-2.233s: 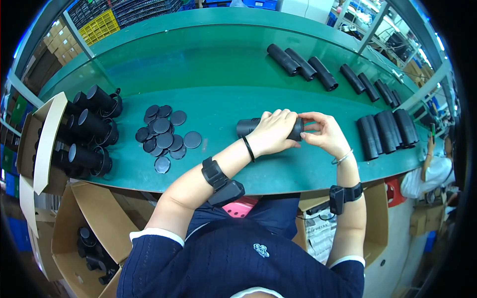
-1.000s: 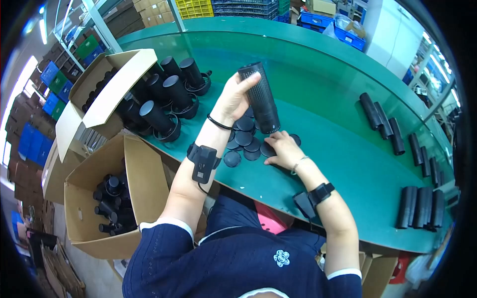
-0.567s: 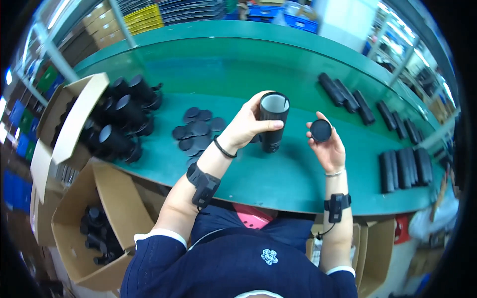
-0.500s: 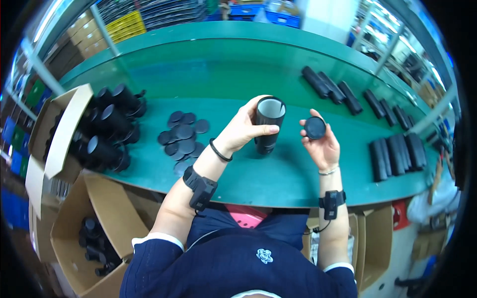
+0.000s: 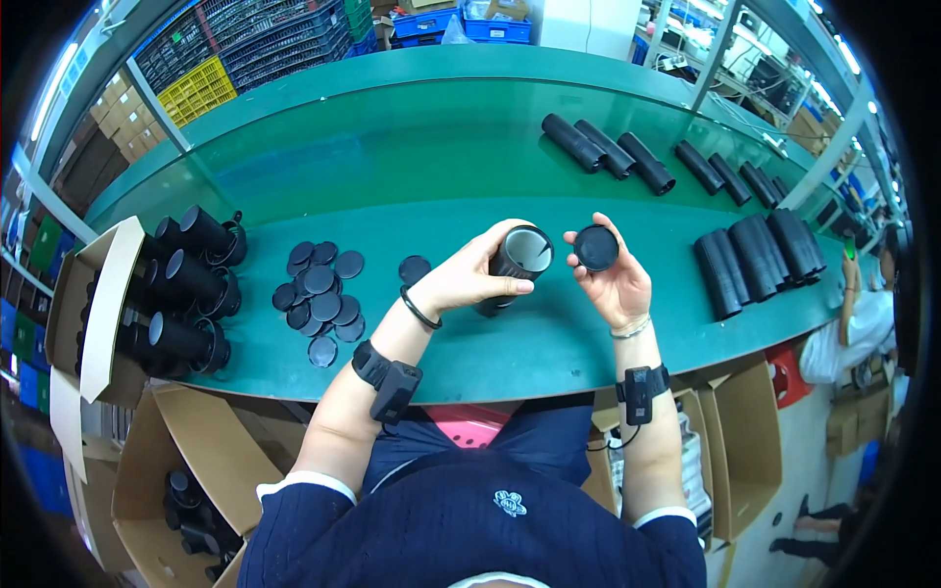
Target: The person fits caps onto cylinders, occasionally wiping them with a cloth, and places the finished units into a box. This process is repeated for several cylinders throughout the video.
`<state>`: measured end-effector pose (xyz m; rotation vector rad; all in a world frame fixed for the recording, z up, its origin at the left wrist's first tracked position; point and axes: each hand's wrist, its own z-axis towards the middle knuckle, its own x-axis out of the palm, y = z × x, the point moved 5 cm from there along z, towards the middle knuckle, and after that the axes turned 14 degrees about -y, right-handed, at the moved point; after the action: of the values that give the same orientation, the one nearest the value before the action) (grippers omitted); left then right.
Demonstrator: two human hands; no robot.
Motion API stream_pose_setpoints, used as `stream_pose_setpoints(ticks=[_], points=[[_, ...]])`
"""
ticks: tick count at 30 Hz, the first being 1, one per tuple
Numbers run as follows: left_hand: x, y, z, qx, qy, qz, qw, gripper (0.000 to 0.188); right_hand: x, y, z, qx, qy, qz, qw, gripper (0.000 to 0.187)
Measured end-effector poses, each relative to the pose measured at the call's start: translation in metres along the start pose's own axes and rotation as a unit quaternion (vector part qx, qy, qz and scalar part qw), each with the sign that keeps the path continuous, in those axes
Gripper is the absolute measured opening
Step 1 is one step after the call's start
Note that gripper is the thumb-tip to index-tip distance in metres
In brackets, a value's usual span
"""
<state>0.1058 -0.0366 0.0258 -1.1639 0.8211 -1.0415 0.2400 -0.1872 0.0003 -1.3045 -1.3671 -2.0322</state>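
My left hand (image 5: 482, 269) is wrapped round a black cylindrical tube (image 5: 502, 265), its thumb across the near side. The tube's round opening faces up toward me and shows a pale grey inside. Just to its right, my right hand (image 5: 618, 284) holds a black round cap (image 5: 596, 248) by the edge between thumb and fingers, its flat face toward me. Cap and tube are apart. A single black disc-like cap (image 5: 415, 269) lies on the green table beside my left wrist. Farther left is a loose pile of similar caps (image 5: 319, 280).
Several black tubes (image 5: 647, 163) lie at the back right of the green table (image 5: 470, 358), with more grouped tubes (image 5: 750, 260) at the right. An open carton (image 5: 110, 312) of black cylinders stands at the left edge. Below the table is another carton (image 5: 211, 441). A co-worker's arm (image 5: 849, 279) shows far right.
The whole view has shifted, so the table's things sit farther left. My hands have come slightly closer together, and the tube leans more toward me. The single cap beside my left wrist now shows.
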Motion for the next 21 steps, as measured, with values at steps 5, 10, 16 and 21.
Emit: stream_pose_setpoints(ticks=[5, 10, 16, 21], points=[[-0.005, 0.0, -0.002, -0.006, 0.002, 0.001, 1.0, 0.068, 0.0, -0.006, 0.001, 0.028, 0.028, -0.002, 0.999, 0.051], [0.007, -0.012, -0.004, 0.041, 0.09, 0.083, 0.992, 0.071, 0.009, -0.007, 0.003, 0.108, -0.019, -0.117, 0.987, 0.051], [0.019, -0.016, -0.007, -0.089, 0.116, -0.074, 0.986, 0.076, 0.025, -0.012, 0.005, 0.11, -0.008, -0.238, 0.965, 0.062], [0.016, -0.007, -0.008, -0.114, 0.078, -0.178, 0.974, 0.078, 0.014, -0.018, -0.006, 0.011, 0.009, -0.224, 0.974, 0.092]])
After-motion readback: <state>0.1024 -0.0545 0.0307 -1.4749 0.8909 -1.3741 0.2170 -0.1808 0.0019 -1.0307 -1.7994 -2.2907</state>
